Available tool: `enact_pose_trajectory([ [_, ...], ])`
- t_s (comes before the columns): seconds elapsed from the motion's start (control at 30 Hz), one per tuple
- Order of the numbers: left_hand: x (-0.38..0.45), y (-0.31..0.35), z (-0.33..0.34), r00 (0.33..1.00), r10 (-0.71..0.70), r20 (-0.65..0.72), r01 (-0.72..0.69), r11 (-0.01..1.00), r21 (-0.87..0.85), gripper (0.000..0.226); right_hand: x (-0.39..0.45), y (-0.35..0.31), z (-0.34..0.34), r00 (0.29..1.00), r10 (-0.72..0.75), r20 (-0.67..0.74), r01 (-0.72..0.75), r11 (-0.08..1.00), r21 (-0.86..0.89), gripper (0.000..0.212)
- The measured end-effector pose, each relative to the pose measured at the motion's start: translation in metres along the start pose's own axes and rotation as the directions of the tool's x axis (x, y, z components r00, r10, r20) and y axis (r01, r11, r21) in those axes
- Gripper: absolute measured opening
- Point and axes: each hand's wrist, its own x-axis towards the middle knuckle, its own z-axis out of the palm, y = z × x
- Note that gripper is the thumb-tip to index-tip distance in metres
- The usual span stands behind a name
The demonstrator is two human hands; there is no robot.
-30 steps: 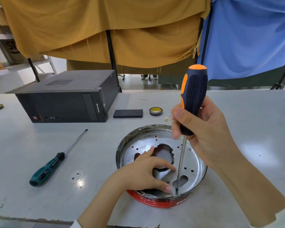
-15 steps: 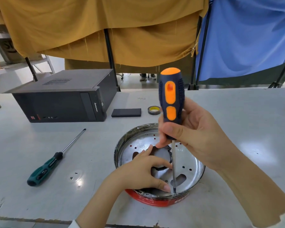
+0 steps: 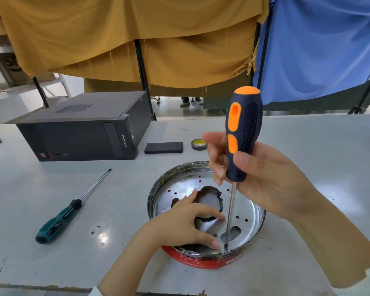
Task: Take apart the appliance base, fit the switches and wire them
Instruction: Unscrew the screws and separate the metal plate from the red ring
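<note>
A person's right hand [image 3: 263, 180] gripped an orange-and-black screwdriver [image 3: 242, 135] upright, its tip set near the front rim of a round appliance base [image 3: 254, 212] lying on the tabletop [image 3: 308, 146]. The left hand [image 3: 184, 225] pressed on the metal plate, fingers curved but holding nothing. Disassembly appeared barely begun; no switches or wires were visible. A green screwdriver [image 3: 60, 218] lay nearby.

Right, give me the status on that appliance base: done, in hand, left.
Done: nothing shows as removed; no loose screws can be made out. In hand: the right hand grips the orange screwdriver, tip down near the front rim of the appliance base, while the left hand steadies it. Left: opening the base, then switches and wiring; neither is in view.
</note>
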Motion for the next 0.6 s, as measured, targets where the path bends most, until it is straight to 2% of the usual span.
enact_pose_trajectory([
  [0.07,0.0,0.0,0.0,1.0,-0.003,-0.002,0.003,1.0,0.007,0.059,-0.002,0.001,0.0,0.997,-0.008,0.072,0.014,0.997,-0.081,0.035],
  [0.1,0.0,0.0,0.0,1.0,-0.006,-0.006,0.006,1.0,0.012,0.059,-0.002,0.002,0.001,0.998,-0.009,0.061,0.015,0.994,-0.105,0.032],
  [0.13,0.001,0.0,0.0,1.0,-0.008,-0.01,0.008,1.0,0.017,0.059,-0.001,0.003,0.003,1.0,-0.014,0.012,0.016,0.992,-0.127,0.029],
  [0.2,0.002,-0.001,0.001,1.0,0.0,-0.009,0.0,1.0,0.027,0.06,0.0,0.01,0.009,0.98,-0.086,-0.182,0.046,0.976,-0.214,0.024],
  [0.3,0.003,-0.003,0.002,1.0,0.02,-0.009,-0.02,0.999,0.033,0.059,-0.001,0.022,0.017,0.841,-0.308,-0.445,0.105,0.899,-0.424,0.021],
  [0.37,0.002,-0.004,0.001,1.0,0.014,-0.012,-0.014,1.0,0.025,0.059,-0.001,0.022,0.018,0.806,-0.337,-0.487,0.1,0.888,-0.449,0.023],
  [0.43,0.002,-0.004,0.001,1.0,0.014,-0.007,-0.014,1.0,0.024,0.059,0.001,0.018,0.013,0.867,-0.24,-0.436,0.075,0.929,-0.362,0.022],
  [0.5,0.002,-0.004,0.001,1.0,0.006,-0.006,-0.006,1.0,0.016,0.06,0.004,0.012,0.006,0.939,-0.105,-0.326,0.047,0.983,-0.18,0.022],
  [0.6,0.002,-0.003,0.001,1.0,-0.006,-0.004,0.006,1.0,0.006,0.06,0.004,0.002,-0.005,0.995,0.03,-0.09,-0.028,0.999,0.031,0.042],
])
